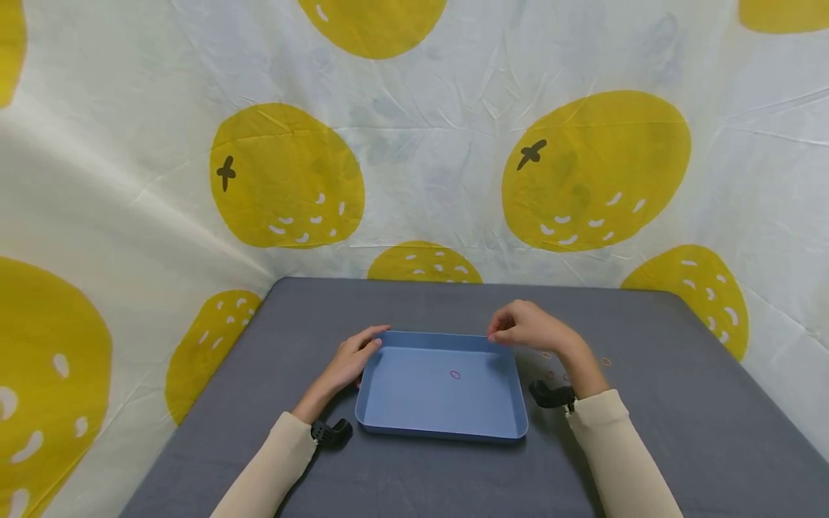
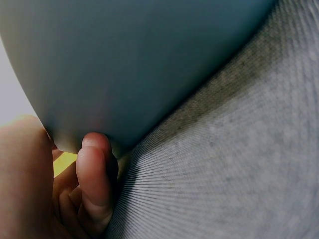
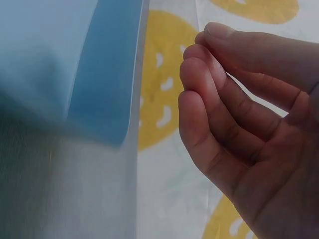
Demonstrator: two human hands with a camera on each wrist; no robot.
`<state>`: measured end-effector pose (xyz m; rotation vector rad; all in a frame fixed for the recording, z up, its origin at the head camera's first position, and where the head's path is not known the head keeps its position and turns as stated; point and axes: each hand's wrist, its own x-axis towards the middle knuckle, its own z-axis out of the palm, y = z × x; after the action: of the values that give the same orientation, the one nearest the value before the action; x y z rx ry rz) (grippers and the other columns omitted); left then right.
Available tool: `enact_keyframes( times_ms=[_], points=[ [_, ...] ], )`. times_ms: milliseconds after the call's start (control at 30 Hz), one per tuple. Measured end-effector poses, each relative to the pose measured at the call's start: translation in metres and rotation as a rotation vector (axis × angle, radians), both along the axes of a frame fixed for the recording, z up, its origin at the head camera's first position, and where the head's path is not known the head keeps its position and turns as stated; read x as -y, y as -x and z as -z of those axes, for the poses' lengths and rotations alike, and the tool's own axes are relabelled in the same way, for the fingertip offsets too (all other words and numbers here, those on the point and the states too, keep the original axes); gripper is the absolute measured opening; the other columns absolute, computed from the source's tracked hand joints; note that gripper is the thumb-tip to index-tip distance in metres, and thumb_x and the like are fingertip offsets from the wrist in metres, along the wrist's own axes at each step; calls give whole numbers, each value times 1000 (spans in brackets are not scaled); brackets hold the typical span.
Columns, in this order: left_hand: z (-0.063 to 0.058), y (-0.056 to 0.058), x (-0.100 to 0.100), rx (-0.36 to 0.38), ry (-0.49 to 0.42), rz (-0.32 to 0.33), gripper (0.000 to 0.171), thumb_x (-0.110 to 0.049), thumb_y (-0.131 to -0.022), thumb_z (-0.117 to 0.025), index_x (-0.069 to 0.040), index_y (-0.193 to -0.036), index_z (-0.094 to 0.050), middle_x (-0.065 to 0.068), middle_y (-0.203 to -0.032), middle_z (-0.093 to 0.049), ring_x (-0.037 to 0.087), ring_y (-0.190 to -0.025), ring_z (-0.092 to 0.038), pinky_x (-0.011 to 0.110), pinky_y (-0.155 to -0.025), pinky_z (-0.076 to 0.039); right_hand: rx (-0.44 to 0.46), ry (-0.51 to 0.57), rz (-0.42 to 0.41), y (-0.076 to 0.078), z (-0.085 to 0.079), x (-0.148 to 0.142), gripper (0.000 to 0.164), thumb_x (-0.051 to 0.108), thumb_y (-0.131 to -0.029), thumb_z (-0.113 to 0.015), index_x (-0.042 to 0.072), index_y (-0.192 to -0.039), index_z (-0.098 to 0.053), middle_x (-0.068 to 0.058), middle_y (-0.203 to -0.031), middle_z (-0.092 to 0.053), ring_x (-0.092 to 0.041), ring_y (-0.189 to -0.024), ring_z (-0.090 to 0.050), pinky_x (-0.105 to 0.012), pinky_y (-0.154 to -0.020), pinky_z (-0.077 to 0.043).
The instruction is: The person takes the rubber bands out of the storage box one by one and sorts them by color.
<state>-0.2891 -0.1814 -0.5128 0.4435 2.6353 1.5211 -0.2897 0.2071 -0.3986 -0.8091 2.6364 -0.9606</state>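
Note:
A light-blue rectangular tray (image 1: 414, 410) lies on the dark grey table, with one small pinkish-red loop (image 1: 455, 375) like a rubber band inside. My left hand (image 1: 350, 357) grips the tray's far left corner, thumb over the rim. Curled fingers (image 2: 94, 172) bear against the outer wall in the left wrist view. Above the far right corner hovers my right hand (image 1: 527, 327), its thumb and fingertips drawn together. No object shows between those fingertips (image 3: 192, 112) in the right wrist view; the inside of the pinch is hidden.
Several small orange and red loops, one of them an orange loop (image 1: 606, 362), lie on the table (image 1: 654, 432) right of the tray, partly behind my right forearm. A white cloth (image 1: 434, 180) with large yellow fruit prints hangs behind the table and along its sides.

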Motion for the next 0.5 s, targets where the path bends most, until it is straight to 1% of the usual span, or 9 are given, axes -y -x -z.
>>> enact_keyframes(
  times_ms=[233, 300, 367, 467, 500],
  points=[
    [1, 0, -1, -13, 0, 10, 38, -35, -111, -47, -34, -149, -56, 18, -122, -70, 19, -35, -48, 40, -38, -49, -28, 23, -57, 6, 3, 27, 11, 12, -95, -72, 4, -95, -79, -4, -86, -75, -14, -74, -61, -30, -70, -54],
    [1, 1, -1, -12, -1, 7, 38, -35, -111, -47, -34, -149, -56, 18, -114, -71, 18, -34, -47, 40, -38, -49, -25, 26, -73, 7, 5, 34, 9, 12, -94, -73, 5, -94, -79, -2, -86, -75, -13, -73, -62, -29, -70, -54],
    [1, 1, -1, -10, 1, 3, 38, -35, -111, -47, -35, -148, -56, 18, -102, -70, 18, -34, -46, 40, -38, -49, -17, 20, -84, 9, 8, 41, 8, 13, -94, -73, 8, -93, -79, -1, -85, -75, -12, -73, -62, -29, -70, -55],
    [1, 1, 0, -4, 1, -3, 37, -35, -111, -47, -37, -147, -56, 16, -91, -67, 18, -35, -46, 40, -38, -50, -8, 16, -104, 12, 13, 49, 8, 13, -94, -73, 9, -92, -79, 0, -85, -75, -12, -73, -63, -29, -70, -55],
    [1, 1, 0, -4, 1, -4, 37, -35, -111, -47, -38, -147, -57, 15, -90, -67, 18, -35, -46, 40, -38, -50, -5, 16, -109, 13, 15, 51, 8, 13, -94, -73, 9, -92, -79, 0, -85, -75, -12, -74, -63, -28, -71, -55]
  ],
)
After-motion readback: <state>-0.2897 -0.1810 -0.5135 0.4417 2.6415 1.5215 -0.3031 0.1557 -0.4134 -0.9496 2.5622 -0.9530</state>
